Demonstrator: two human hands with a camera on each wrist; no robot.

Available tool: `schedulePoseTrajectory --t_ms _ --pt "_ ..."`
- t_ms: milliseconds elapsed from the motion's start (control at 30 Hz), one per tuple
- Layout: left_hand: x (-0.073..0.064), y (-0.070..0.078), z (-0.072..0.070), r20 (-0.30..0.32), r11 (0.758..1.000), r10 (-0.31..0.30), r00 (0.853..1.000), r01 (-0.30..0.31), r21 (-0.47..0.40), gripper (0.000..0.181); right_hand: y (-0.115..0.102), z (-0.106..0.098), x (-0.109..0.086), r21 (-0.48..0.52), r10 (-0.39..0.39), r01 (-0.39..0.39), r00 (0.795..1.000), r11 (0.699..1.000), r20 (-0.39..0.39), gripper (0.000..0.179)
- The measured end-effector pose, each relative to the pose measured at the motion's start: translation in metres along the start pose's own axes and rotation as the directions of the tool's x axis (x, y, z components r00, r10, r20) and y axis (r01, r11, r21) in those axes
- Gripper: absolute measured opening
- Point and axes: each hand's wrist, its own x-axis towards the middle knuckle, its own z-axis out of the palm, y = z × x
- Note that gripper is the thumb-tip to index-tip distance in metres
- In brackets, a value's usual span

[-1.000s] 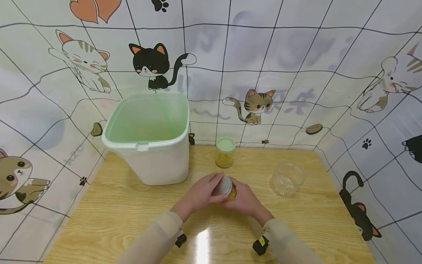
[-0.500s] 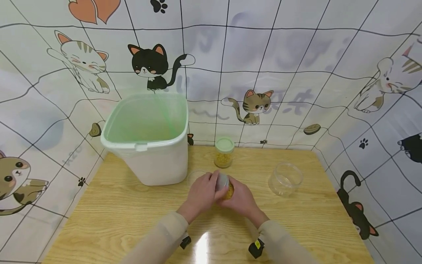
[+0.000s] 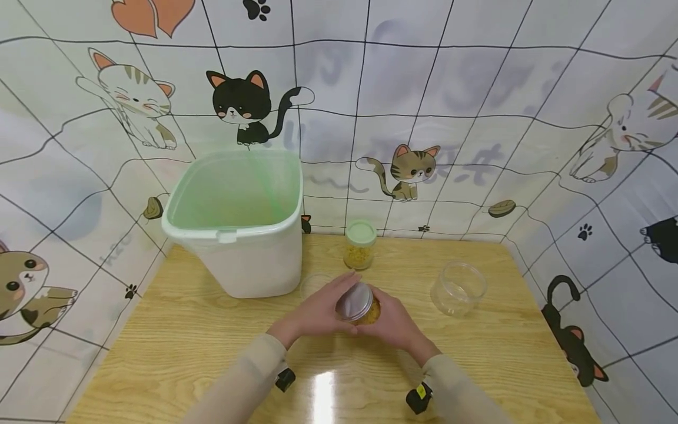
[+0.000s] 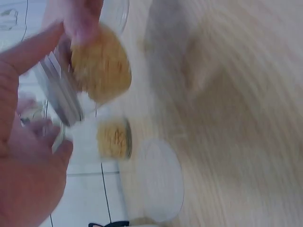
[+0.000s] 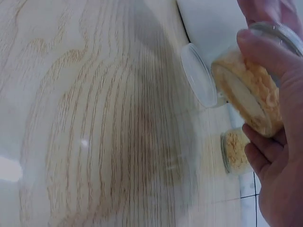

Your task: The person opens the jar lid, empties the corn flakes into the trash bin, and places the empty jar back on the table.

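My right hand (image 3: 394,318) grips a clear glass jar (image 5: 253,92) of yellow-orange dry pieces, fingers and thumb round its side. The jar is tilted above the table, its silver lid (image 3: 354,301) facing left and up. Around that lid my left hand (image 3: 318,309) is spread, thumb on the near side and fingers on the far side. In the left wrist view, the lower fingers (image 4: 61,153) stand apart from the lid (image 4: 59,90). Behind the hands stands a second jar (image 3: 360,247) with a green lid and similar yellow pieces.
A large white bin (image 3: 259,265) with a green inside stands at the back left. A translucent round lid (image 4: 160,179) lies on the wooden table (image 3: 212,335) beside it. To the right is a clear round container (image 3: 458,288). Cat-patterned walls enclose the table.
My left hand turned over the silver lid, then loosened and spread back to the left, leaving more of the lid in sight. The right hand keeps hold of the jar.
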Motion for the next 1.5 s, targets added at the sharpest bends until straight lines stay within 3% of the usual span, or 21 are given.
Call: schedulePoseTrajectory --t_ms 167,367,433,500,633,700,767,867,1033,1200,1333,1500 --pt "0.0 -0.002 -0.01 0.064 0.996 0.085 0.994 -0.083 -0.031 0.102 0.002 -0.003 -0.002 0.034 -0.011 0.01 0.999 0.999 0.043 0.097" --pt "0.0 -0.004 -0.014 0.063 0.995 0.097 0.993 -0.096 -0.017 0.092 0.003 -0.001 0.0 0.029 -0.009 0.008 0.998 1.0 0.055 0.098" --pt "0.001 -0.004 -0.012 0.028 0.997 0.068 0.997 -0.069 0.021 0.089 0.004 0.0 0.002 0.033 -0.003 0.001 0.999 0.999 0.045 0.096" --pt "0.001 -0.002 -0.009 -0.029 0.996 0.006 1.0 -0.003 0.09 0.087 0.003 0.0 0.002 0.04 0.004 -0.005 1.0 0.999 0.025 0.092" --pt "-0.001 0.01 0.001 -0.171 0.96 -0.105 0.98 0.145 0.239 0.091 -0.001 -0.001 0.003 0.049 0.028 -0.027 0.999 0.998 -0.016 0.089" --pt "-0.001 0.012 0.004 -0.196 0.952 -0.121 0.973 0.169 0.254 0.095 -0.002 -0.001 0.003 0.045 0.031 -0.03 0.999 0.999 -0.023 0.089" --pt "-0.002 0.01 0.003 -0.166 0.969 -0.095 0.982 0.13 0.212 0.095 -0.002 -0.002 0.002 0.048 0.027 -0.026 0.999 0.998 -0.018 0.09" --pt "-0.003 0.004 -0.004 -0.053 0.992 -0.006 0.999 0.013 0.126 0.098 0.0 -0.002 0.001 0.042 0.014 -0.014 1.0 0.999 -0.006 0.093" --pt "-0.004 0.001 -0.014 0.098 0.993 0.109 0.989 -0.114 0.044 0.102 0.001 -0.003 -0.001 0.057 -0.012 0.009 0.999 0.998 0.038 0.096" --pt "-0.004 0.001 -0.019 0.157 0.99 0.128 0.979 -0.136 0.041 0.097 0.0 -0.005 -0.003 0.084 -0.044 0.037 0.995 0.996 0.087 0.096" --pt "-0.003 0.001 -0.022 0.171 0.989 0.108 0.979 -0.124 0.085 0.092 -0.001 -0.005 -0.003 0.093 -0.039 0.03 0.994 0.995 0.102 0.094" --pt "-0.002 0.001 -0.02 0.112 0.984 0.061 0.992 -0.078 0.158 0.088 -0.001 -0.005 -0.003 0.067 -0.016 0.011 0.996 0.998 0.086 0.092"
